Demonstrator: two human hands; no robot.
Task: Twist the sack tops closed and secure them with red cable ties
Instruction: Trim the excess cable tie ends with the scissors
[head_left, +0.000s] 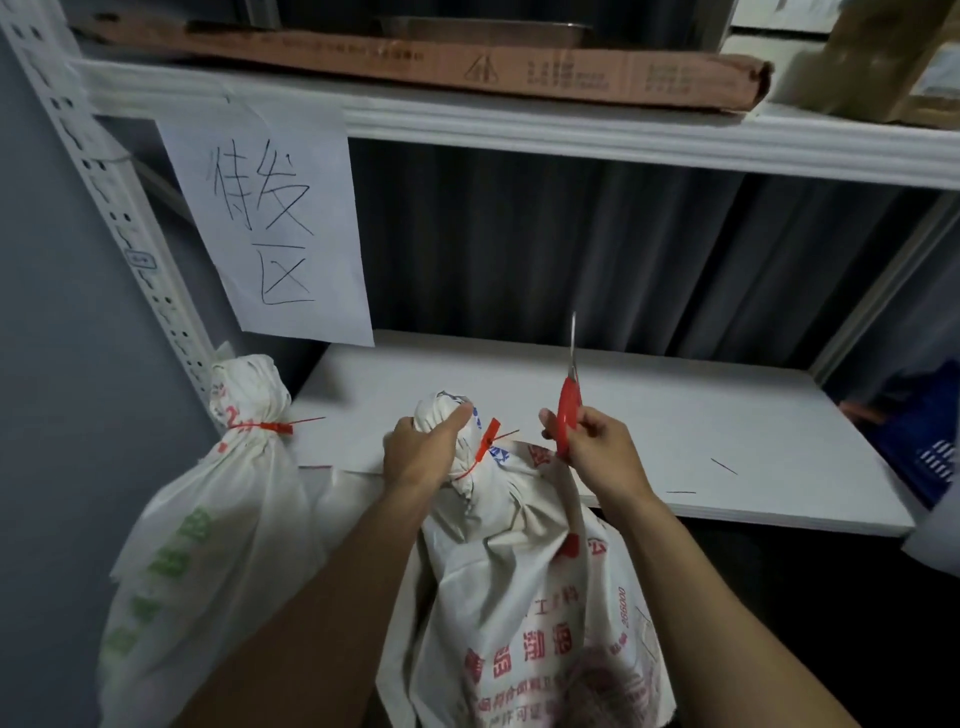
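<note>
Head view: the left hand (421, 447) is closed around the twisted top of a white printed sack (519, 571), thumb laid over the bunched cloth. This sack stands against the front edge of the white shelf (675, 426), left of the edge's middle, its neck rising above the board. A red cable tie (488, 439) circles the neck just below the hand, its flat head and thin tail sticking out to the right. The right hand (597, 447) grips red-handled scissors (567, 410), fingers curled round the handles, the blades together and pointing straight up, just beside the tie's tail but not touching it.

A second sack (208, 519) with green print leans at the shelf's front left corner by the perforated upright; its neck carries its own red tie (270, 427), the tail pointing right. Two thin dark slivers (723, 466) lie near the front edge on the right. A paper sign (270, 218) with handwritten characters hangs from the upper shelf, where a flat cardboard box (467, 67) lies. A blue crate (935, 457) sits past the shelf's right end.
</note>
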